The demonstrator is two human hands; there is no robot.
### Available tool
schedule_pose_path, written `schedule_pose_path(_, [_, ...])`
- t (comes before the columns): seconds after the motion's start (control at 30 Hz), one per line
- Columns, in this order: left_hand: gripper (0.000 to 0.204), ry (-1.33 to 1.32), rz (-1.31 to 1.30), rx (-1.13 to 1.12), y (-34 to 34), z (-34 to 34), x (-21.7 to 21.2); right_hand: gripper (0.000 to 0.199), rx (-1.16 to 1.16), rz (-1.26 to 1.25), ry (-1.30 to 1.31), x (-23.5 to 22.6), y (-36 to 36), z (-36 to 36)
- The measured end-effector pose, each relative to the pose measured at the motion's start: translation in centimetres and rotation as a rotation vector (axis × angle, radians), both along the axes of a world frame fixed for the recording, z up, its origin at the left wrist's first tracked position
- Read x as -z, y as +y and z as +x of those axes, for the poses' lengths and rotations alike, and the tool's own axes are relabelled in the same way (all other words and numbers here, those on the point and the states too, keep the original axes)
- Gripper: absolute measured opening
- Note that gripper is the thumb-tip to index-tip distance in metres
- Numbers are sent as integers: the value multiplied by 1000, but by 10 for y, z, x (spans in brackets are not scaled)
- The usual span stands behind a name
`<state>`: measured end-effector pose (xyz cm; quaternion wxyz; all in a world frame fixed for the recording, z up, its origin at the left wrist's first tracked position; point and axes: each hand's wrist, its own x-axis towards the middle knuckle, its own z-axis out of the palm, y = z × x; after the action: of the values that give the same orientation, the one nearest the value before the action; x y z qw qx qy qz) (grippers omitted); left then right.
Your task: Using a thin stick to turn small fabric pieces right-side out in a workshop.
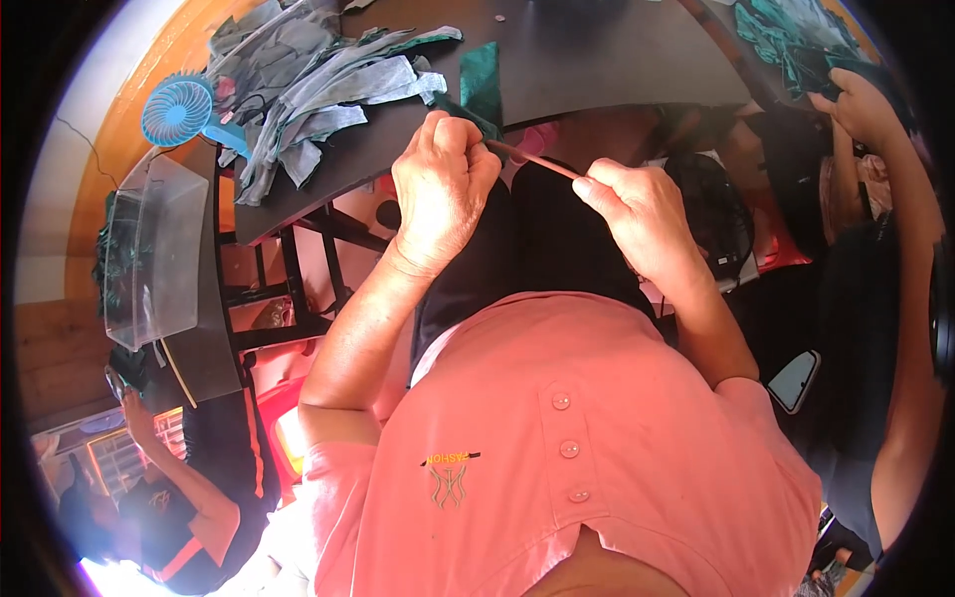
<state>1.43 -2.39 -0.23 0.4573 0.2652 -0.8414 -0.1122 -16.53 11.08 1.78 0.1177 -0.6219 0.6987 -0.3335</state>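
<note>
left hand [441,184] grip pinching green fabric [481,88]; right hand [642,214] grip holding thin stick [532,159]; blue fan [179,111] far left

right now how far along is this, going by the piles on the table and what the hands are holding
Done, apparently: a heap of grey fabric pieces lies on the dark table beside a blue fan. In hand: the left hand grips a dark green fabric piece at the table edge, while the right hand pinches a thin stick into it. Left: more green fabric lies far right, under another person's hand; how much remains is unclear.
</note>
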Motion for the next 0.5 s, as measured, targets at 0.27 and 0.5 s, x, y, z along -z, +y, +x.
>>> schedule_pose_path(0.27, [19,-61,-125,63,5,-1,-4,29,8,65,-9,3,-10,9])
schedule_pose_path(0.5, [20,12,8,195,27,-2,-4,24,-81,-159,-478,6,-36,22])
